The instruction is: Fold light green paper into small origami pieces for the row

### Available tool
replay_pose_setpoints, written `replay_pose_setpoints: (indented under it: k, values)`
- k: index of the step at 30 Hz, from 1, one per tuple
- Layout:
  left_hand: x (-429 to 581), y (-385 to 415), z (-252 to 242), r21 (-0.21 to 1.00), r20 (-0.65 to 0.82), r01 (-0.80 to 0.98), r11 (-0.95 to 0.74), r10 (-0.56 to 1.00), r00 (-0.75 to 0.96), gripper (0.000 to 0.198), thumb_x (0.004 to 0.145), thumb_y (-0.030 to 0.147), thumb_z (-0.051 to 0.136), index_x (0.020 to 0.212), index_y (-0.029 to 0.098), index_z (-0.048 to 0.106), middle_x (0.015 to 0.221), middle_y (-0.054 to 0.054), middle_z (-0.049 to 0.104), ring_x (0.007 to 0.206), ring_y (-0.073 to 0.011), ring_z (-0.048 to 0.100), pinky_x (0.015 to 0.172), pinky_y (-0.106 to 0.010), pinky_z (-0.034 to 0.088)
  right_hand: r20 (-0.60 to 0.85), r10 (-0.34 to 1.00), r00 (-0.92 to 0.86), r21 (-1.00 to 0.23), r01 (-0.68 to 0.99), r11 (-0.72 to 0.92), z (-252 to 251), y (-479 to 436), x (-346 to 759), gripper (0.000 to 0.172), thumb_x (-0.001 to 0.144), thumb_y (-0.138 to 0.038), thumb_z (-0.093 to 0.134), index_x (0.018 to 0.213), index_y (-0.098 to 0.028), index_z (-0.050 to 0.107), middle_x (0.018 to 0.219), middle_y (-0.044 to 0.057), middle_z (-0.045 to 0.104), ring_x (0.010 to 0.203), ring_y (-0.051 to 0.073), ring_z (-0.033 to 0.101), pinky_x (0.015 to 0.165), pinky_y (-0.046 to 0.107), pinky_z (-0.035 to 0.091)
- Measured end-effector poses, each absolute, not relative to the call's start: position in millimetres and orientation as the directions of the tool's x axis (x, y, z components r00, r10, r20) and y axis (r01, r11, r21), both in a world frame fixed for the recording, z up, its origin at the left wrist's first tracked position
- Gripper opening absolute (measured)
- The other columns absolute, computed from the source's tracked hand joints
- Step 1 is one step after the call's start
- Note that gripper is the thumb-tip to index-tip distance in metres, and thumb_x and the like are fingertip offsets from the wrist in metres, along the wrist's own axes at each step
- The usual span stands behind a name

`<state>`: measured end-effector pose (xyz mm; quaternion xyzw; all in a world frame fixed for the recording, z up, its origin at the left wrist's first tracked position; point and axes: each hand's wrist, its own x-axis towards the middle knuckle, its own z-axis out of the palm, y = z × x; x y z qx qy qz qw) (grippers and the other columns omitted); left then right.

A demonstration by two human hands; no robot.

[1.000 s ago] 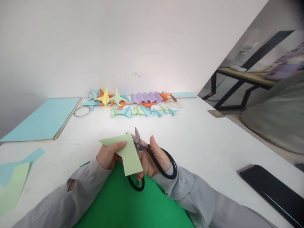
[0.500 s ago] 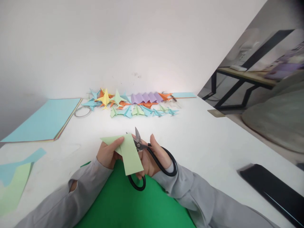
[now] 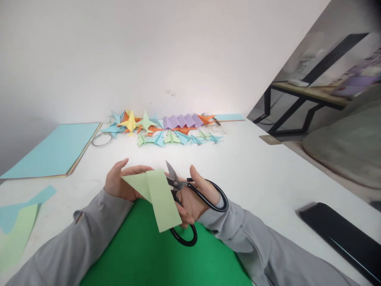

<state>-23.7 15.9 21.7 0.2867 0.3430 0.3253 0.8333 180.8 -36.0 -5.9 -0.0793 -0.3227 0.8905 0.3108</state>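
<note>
A folded light green paper (image 3: 162,200) lies across the fingers of my left hand (image 3: 120,182), a long strip of it hanging down toward my lap. My left thumb is raised off the paper and the hand is open; part of its fingers is hidden beneath. My right hand (image 3: 198,198) grips a pair of scissors (image 3: 176,184) with black looped handles. Their blades are spread, pointing up and away, close to the paper's right edge. Behind the strip, part of the blades and of my right fingers is hidden.
Folded paper planes (image 3: 159,139) and a pleated purple paper (image 3: 182,121) line the wall. At left are a stack of coloured sheets (image 3: 55,149), a ring of tape (image 3: 102,139) and paper offcuts (image 3: 18,234). A black object (image 3: 342,238) lies at right.
My left thumb has lifted off the paper and the left hand has opened, shifting left. The paper strip hangs slightly lower. The scissors' handles have moved right and their lower loop shows more.
</note>
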Motion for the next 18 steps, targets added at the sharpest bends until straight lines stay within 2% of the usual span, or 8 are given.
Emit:
replay_pose_setpoints:
  k: [3, 6, 10, 14, 18]
  values:
    - [-26, 18, 22, 0.688, -0.43, -0.271, 0.673, 0.679, 0.596, 0.046, 0.061, 0.054, 0.052, 0.071, 0.013, 0.07, 0.072, -0.013, 0.068, 0.065, -0.0335, 0.062, 0.052, -0.045, 0.051, 0.09, 0.592, -0.801, -0.618, -0.511, -0.598, -6, -34, 187, 0.077, 0.077, -0.059, -0.018, 0.131, -0.019, 0.02, 0.059, 0.002, 0.058, 0.04, 0.014, 0.05, 0.047, 0.029, 0.041]
    - [-27, 20, 18, 0.703, -0.452, -0.178, 0.689, 0.625, 0.637, 0.04, 0.064, 0.051, 0.054, 0.065, 0.014, 0.069, 0.064, -0.012, 0.068, 0.058, -0.0291, 0.062, 0.049, -0.041, 0.051, 0.086, 0.556, -0.827, -0.633, -0.477, -0.61, -6, -32, 191, 0.077, 0.076, -0.056, -0.023, 0.132, -0.02, 0.017, 0.059, 0.003, 0.058, 0.04, 0.014, 0.051, 0.046, 0.029, 0.04]
    - [-31, 24, 8, 0.744, -0.389, -0.087, 0.662, 0.536, 0.749, 0.042, 0.068, 0.046, 0.053, 0.076, 0.009, 0.07, 0.069, -0.013, 0.069, 0.06, -0.0256, 0.063, 0.051, -0.034, 0.05, 0.03, 0.507, -0.861, -0.664, -0.396, -0.634, -5, -31, 193, 0.075, 0.078, -0.05, -0.025, 0.132, -0.02, 0.016, 0.057, 0.002, 0.058, 0.039, 0.014, 0.05, 0.043, 0.026, 0.036]
    - [-34, 26, 5, 0.735, -0.287, -0.079, 0.673, 0.415, 0.863, 0.051, 0.072, 0.049, 0.049, 0.084, 0.003, 0.069, 0.076, -0.017, 0.07, 0.064, -0.0273, 0.064, 0.06, -0.038, 0.05, -0.006, 0.486, -0.874, -0.688, -0.349, -0.637, -6, -33, 194, 0.073, 0.079, -0.051, -0.023, 0.131, -0.02, 0.018, 0.056, 0.002, 0.058, 0.036, 0.013, 0.048, 0.042, 0.026, 0.035]
    - [-34, 19, 9, 0.732, -0.176, -0.213, 0.647, 0.482, 0.858, 0.051, 0.071, 0.049, 0.048, 0.08, 0.004, 0.07, 0.075, -0.016, 0.07, 0.066, -0.0287, 0.064, 0.061, -0.037, 0.048, -0.027, 0.466, -0.884, -0.689, -0.322, -0.649, -8, -34, 195, 0.073, 0.08, -0.052, -0.019, 0.13, -0.018, 0.02, 0.056, 0.003, 0.058, 0.035, 0.014, 0.047, 0.042, 0.026, 0.034]
